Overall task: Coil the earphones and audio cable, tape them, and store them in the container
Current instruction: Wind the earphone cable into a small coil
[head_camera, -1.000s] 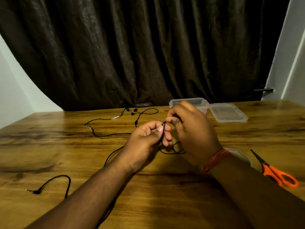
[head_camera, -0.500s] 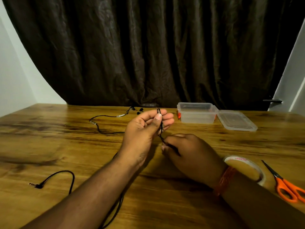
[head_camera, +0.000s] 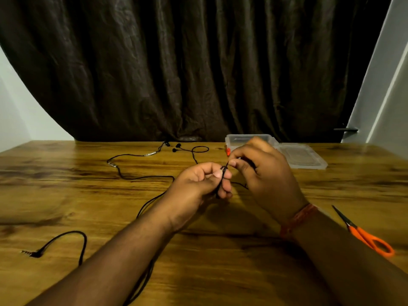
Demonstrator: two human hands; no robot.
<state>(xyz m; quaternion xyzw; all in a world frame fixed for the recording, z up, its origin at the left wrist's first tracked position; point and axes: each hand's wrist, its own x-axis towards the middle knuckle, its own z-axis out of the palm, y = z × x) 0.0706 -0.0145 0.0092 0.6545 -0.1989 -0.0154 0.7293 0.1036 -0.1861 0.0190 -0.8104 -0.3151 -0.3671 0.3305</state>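
Observation:
My left hand (head_camera: 198,184) pinches a small bundle of thin black cable between thumb and fingers above the middle of the wooden table (head_camera: 66,195). My right hand (head_camera: 262,175) pinches the same cable just right of it, fingertips almost touching the left thumb. The black earphones (head_camera: 176,147) lie at the table's back, their cord (head_camera: 123,173) trailing toward my hands. Another black cable (head_camera: 81,241) with an angled jack plug (head_camera: 31,253) lies at the front left and runs under my left forearm. A clear plastic container (head_camera: 236,140) stands behind my right hand.
The container's clear lid (head_camera: 304,156) lies flat beside it on the right. Orange-handled scissors (head_camera: 366,235) rest at the right edge. A dark curtain hangs behind the table. The tape roll is hidden behind my right forearm.
My right hand has risen from the table back up to the left hand's fingertips. The left hand has come down a little. The view has shifted.

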